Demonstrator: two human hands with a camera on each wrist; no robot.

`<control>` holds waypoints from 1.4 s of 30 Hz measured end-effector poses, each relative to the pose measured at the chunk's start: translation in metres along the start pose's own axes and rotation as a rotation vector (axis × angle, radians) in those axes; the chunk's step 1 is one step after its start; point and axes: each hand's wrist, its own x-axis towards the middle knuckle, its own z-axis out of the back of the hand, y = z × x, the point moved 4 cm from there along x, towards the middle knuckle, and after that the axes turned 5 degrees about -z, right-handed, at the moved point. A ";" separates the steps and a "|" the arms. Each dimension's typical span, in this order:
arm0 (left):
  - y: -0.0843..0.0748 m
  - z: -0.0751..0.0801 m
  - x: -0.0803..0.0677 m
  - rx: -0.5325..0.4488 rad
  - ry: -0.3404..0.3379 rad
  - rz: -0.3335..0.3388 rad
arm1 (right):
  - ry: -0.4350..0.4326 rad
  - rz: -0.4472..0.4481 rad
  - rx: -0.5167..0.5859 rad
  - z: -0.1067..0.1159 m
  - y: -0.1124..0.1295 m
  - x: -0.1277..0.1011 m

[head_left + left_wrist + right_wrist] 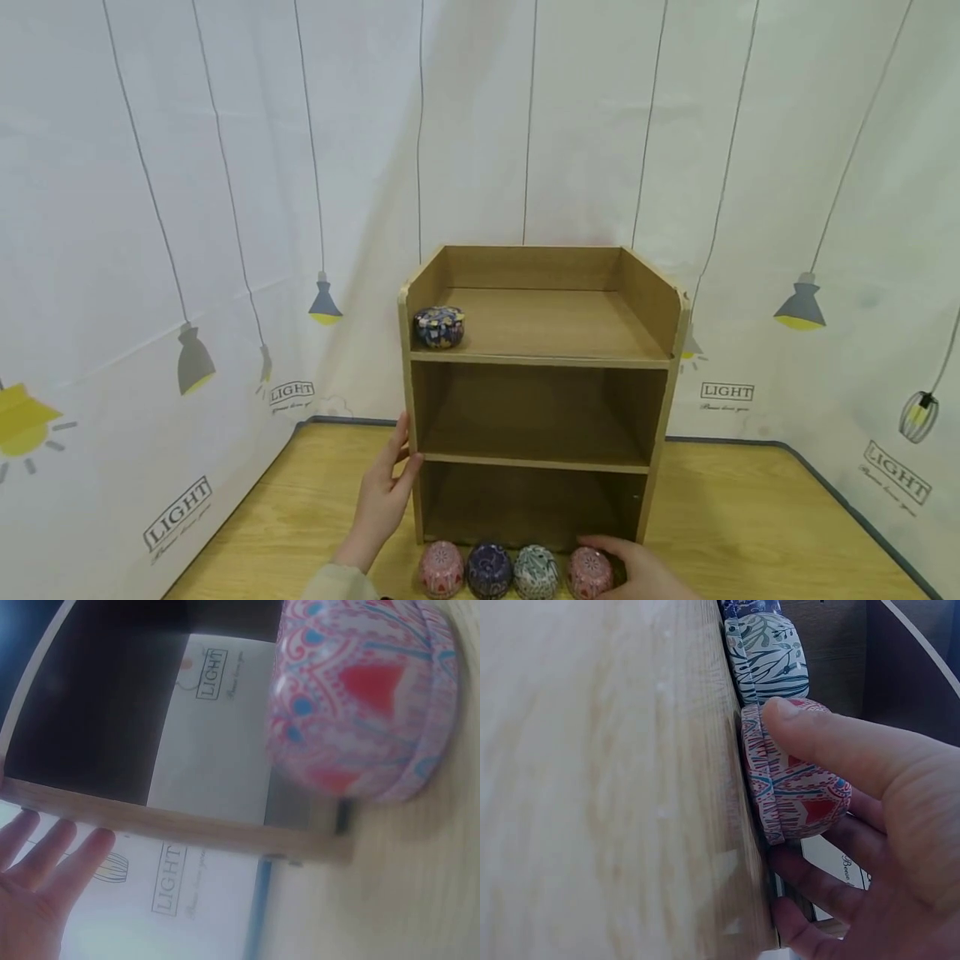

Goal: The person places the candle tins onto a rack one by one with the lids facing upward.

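Observation:
My left hand [382, 496] rests against the left side panel of a small wooden shelf [540, 362], its fingers fairly straight in the left wrist view. At the front right, my right hand [637, 571] grips a round pink patterned tin [590, 572]. The right wrist view shows the thumb and fingers around this tin [802, 784], close over the table. Left of it in a row stand a white tin with green leaves [536, 572], a dark blue tin [489, 571] and another pink tin [442, 570]. A blue and yellow patterned tin [439, 327] sits on the shelf's top level, at the left.
The row of tins stands on the wooden table [720, 517], right before the shelf's bottom compartment. Behind and beside the table hangs a pale backdrop [570, 125] printed with lamps. A dark edging [825, 479] runs where backdrop and table meet.

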 end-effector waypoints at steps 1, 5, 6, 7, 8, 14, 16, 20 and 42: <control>-0.005 0.001 0.001 0.008 -0.001 -0.009 | 0.006 0.000 0.011 0.000 0.000 0.000; -0.023 0.005 0.003 0.018 0.009 -0.010 | 0.002 0.005 0.008 0.000 0.000 0.001; -0.024 0.005 0.003 0.017 0.012 -0.001 | -0.001 0.006 0.001 0.000 0.000 0.001; -0.024 0.005 0.003 0.014 0.015 0.005 | -0.004 0.006 -0.006 0.000 0.000 0.001; -0.025 0.005 0.003 0.012 0.018 0.009 | -0.004 0.006 -0.009 0.000 0.000 0.001; -0.026 0.005 0.003 0.004 0.017 0.006 | -0.024 0.034 -0.073 0.001 0.001 -0.001; -0.026 0.005 0.003 0.003 0.017 0.006 | -0.027 0.039 -0.085 0.002 0.003 -0.002; -0.026 0.005 0.004 -0.001 0.013 0.009 | -0.043 0.039 -0.094 0.004 0.007 -0.004; -0.029 0.006 0.005 -0.016 0.006 -0.007 | -0.140 0.150 -0.115 0.015 0.033 -0.015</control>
